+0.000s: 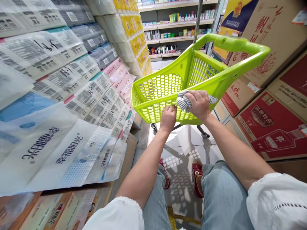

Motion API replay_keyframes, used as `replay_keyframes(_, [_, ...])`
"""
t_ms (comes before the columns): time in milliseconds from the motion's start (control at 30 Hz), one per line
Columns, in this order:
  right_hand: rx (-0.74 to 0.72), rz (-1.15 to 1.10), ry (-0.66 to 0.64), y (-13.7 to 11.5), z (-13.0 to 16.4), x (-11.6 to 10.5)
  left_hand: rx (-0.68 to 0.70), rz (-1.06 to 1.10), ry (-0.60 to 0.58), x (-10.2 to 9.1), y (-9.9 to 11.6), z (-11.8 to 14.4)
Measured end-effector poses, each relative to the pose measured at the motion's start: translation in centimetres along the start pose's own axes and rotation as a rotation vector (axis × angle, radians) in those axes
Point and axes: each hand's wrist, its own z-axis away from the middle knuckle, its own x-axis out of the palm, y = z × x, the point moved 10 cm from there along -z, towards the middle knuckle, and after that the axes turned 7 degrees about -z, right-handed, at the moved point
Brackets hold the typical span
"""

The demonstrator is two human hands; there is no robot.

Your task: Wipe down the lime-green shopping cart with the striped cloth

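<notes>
A lime-green perforated shopping basket (pixel 168 92) on wheels is seen on the floor (pixel 187 140), its long axis running away toward the shelves (pixel 172 25), handle raised. Its near rim is gripped by the left hand (pixel 168 118); a striped cloth (pixel 184 101) is clutched against it by the right hand (pixel 199 103).

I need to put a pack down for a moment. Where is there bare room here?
Free: the green basket, and the floor tiles between it and the feet. Crowded: stacked packs on the left, cartons on the right. The left hand and the right hand with the cloth occupy the near rim.
</notes>
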Motion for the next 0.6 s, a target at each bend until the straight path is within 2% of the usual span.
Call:
replay_keyframes(67, [0.004,-0.007,0.022,0.3,-0.1,-0.1,-0.037,0.018,-0.021,1.1,0.0,-0.3])
replay_keyframes(167, [0.014,-0.013,0.001,0.5,0.8,1.8,-0.101,0.036,-0.054,2.1,0.0,-0.7])
replay_keyframes(267, [0.013,-0.022,-0.085,0.3,2.9,5.0,-0.139,0.048,-0.052,2.2,-0.2,-1.0])
replay_keyframes(433, [-0.105,-0.048,-0.308,-1.2,7.2,10.4,-0.135,0.073,-0.047,2.5,-0.8,-1.2])
replay_keyframes(500, [-0.126,-0.050,-0.346,-1.5,8.0,11.3,-0.132,0.080,-0.044,2.6,-1.0,-1.2])
replay_keyframes(600, [-0.139,-0.040,-0.343,-1.6,7.4,10.7,-0.131,0.078,-0.032,2.5,-1.2,-1.2])
